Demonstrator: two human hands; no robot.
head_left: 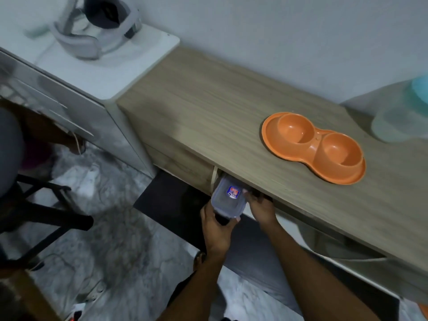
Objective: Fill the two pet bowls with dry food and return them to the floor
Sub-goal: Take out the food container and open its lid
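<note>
An orange double pet bowl [312, 147] rests on the wooden cabinet top [208, 107], and both its wells look empty. Below the cabinet's front edge, a clear plastic container [228, 200] with a blue and red sticker on its lid sticks out of the open compartment. My left hand [216, 228] grips the container's near end from below. My right hand [260, 208] holds its right side, fingers partly under the cabinet top. What is inside the container cannot be made out.
A white cabinet [111, 72] with a white headset-like object [92, 31] stands to the left. A pale teal dispenser [405, 117] sits at the right end of the top. A black stool [34, 205] stands on the marbled floor [111, 239], with a dark mat [171, 200] below the cabinet.
</note>
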